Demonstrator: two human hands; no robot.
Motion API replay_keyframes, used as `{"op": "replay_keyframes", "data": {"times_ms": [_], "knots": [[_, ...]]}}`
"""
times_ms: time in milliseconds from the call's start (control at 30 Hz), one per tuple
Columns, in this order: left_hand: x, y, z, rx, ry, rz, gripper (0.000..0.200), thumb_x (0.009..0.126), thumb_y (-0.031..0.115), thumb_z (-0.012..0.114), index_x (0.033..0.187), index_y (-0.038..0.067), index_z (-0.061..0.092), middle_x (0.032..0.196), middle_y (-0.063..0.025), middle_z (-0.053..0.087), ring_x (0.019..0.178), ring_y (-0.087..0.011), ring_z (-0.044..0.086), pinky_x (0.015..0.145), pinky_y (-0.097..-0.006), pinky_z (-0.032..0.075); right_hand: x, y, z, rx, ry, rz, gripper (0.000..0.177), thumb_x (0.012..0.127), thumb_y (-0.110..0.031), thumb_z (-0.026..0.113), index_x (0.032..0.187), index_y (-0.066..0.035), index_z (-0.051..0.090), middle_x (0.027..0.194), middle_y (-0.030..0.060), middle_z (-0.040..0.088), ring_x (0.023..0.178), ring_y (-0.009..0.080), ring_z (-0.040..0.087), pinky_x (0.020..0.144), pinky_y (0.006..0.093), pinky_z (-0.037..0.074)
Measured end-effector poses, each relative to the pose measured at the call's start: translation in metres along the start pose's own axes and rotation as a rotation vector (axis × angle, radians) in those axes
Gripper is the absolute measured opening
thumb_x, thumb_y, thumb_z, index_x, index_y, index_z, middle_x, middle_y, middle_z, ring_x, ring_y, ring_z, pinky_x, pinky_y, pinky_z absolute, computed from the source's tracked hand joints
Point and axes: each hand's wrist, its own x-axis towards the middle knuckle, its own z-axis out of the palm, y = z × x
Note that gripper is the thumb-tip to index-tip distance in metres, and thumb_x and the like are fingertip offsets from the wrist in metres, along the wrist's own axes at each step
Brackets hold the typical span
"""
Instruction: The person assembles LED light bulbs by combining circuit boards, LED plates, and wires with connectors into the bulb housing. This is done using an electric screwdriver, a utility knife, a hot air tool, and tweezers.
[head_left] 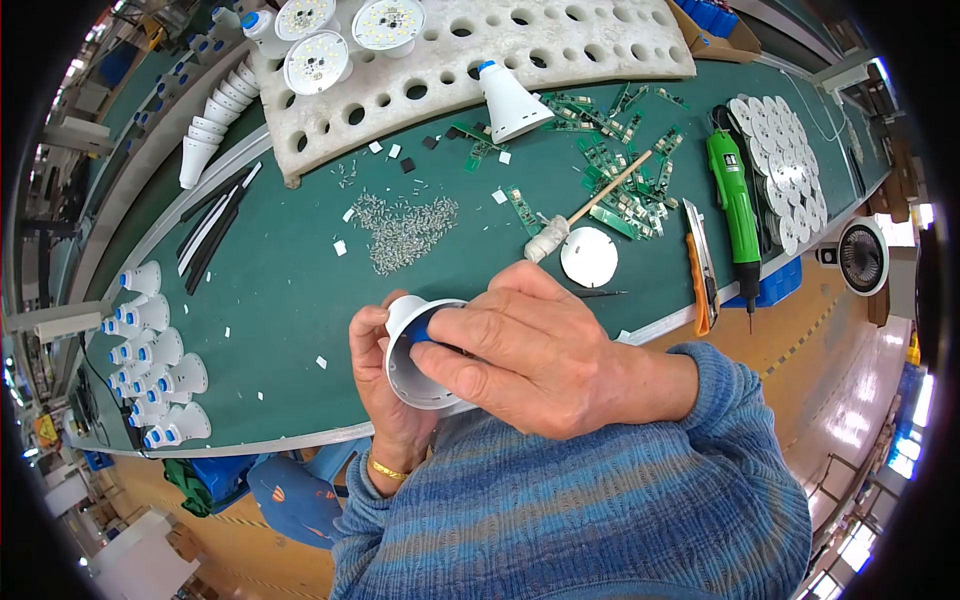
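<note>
My left hand (375,365) is wrapped round a white bulb housing (436,393), its wide open end tilted up toward me. The thumb and fingers of my right hand (550,360) reach into that opening, closed on a blue piece (418,328) that is mostly hidden by the fingers and the rim. Just beyond my hands lie a pile of small screws (405,232), a white round disc (589,257) and a wooden stick with a wrapped white end (547,240). Dark tweezers (600,293) rest beside the disc.
Green circuit boards (625,190) lie scattered behind the stick. A cutter knife (700,265), a green electric screwdriver (735,195) and white LED discs (780,160) are at right. A holed foam rack (440,75) spans the back; several bulb housings (160,350) stand left.
</note>
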Motion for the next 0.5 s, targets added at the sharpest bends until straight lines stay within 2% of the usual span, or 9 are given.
{"op": "replay_keyframes", "data": {"times_ms": [100,300,400,500], "knots": [[0.0,0.006,0.017,-0.033,0.068,-0.047,0.022,0.094,0.011,0.054,0.115,0.01,0.047,0.126,-0.017,0.051,0.103,-0.0221,0.059,0.087,-0.0338,0.053,-0.001,-0.002,0.001,0.0,-0.006,0.022,0.029,0.066,-0.009,0.062,0.093,0.004,0.059,0.087,0.0106,0.056,0.069,0.0206,0.055,0.066,0.0344,0.039],[0.003,0.009,0.022,-0.003,-0.016,-0.104,0.021,0.098,0.019,0.047,0.116,0.01,0.041,0.127,-0.0199,0.049,0.104,-0.0226,0.058,0.088,-0.0337,0.052,-0.005,0.001,-0.002,0.041,-0.044,0.07,0.026,0.067,-0.008,0.061,0.091,0.001,0.06,0.082,0.0067,0.054,0.066,0.0181,0.053,0.064,0.0337,0.035],[0.001,0.002,0.018,0.047,0.014,-0.087,0.022,0.1,0.025,0.042,0.117,0.011,0.041,0.122,-0.018,0.051,0.103,-0.0208,0.057,0.089,-0.0326,0.05,-0.01,0.003,-0.001,0.027,-0.046,0.096,0.024,0.067,-0.006,0.062,0.09,0.0,0.061,0.084,0.0069,0.057,0.066,0.0179,0.054,0.063,0.0335,0.035],[0.003,0.0,0.025,0.103,0.079,-0.077,0.02,0.097,0.024,0.048,0.112,0.01,0.044,0.113,-0.012,0.054,0.101,-0.0196,0.057,0.089,-0.0335,0.049,-0.014,0.004,0.002,0.038,-0.028,0.146,0.022,0.066,-0.003,0.063,0.088,0.0,0.062,0.084,0.0066,0.059,0.068,0.0175,0.055,0.063,0.0332,0.034]]}}
